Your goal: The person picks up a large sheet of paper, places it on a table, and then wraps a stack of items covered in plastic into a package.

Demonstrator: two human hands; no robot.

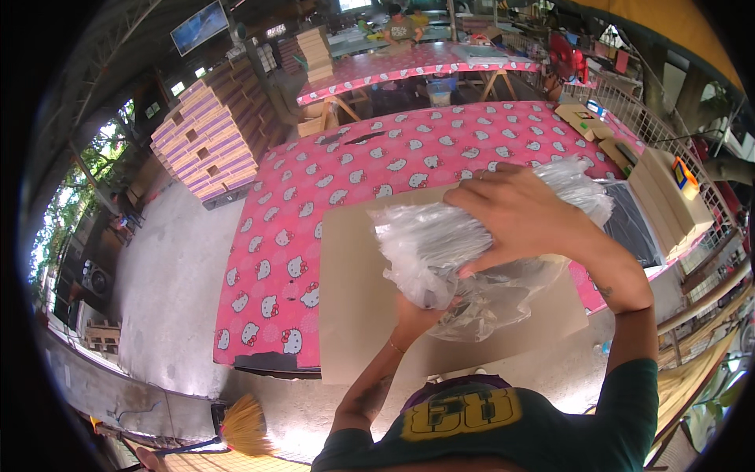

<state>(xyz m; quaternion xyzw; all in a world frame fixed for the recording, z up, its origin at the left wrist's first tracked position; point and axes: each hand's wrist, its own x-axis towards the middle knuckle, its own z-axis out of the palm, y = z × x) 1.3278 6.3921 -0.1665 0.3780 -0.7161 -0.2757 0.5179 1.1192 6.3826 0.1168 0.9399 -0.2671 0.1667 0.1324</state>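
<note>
I hold a thick bundle of clear plastic bags [436,236] above a flat brown cardboard sheet [354,315]. My right hand [519,208] arches over the bundle from above, its fingers bent round the far side and the thumb on the near side. My left hand [421,313] grips the bundle's lower left end from below; plastic hides most of its fingers. A loose, see-through part of the plastic droops toward me over the cardboard. The sheet lies on a table with a pink, cat-patterned cover [354,173] and extends past its near edge.
Brown cardboard boxes [668,197] and a black flat sheet [629,220] lie at the table's right. Stacked cartons [208,141] stand on the floor at left. A broom [244,425] lies at lower left. Another person [401,30] is behind a far pink table [417,71].
</note>
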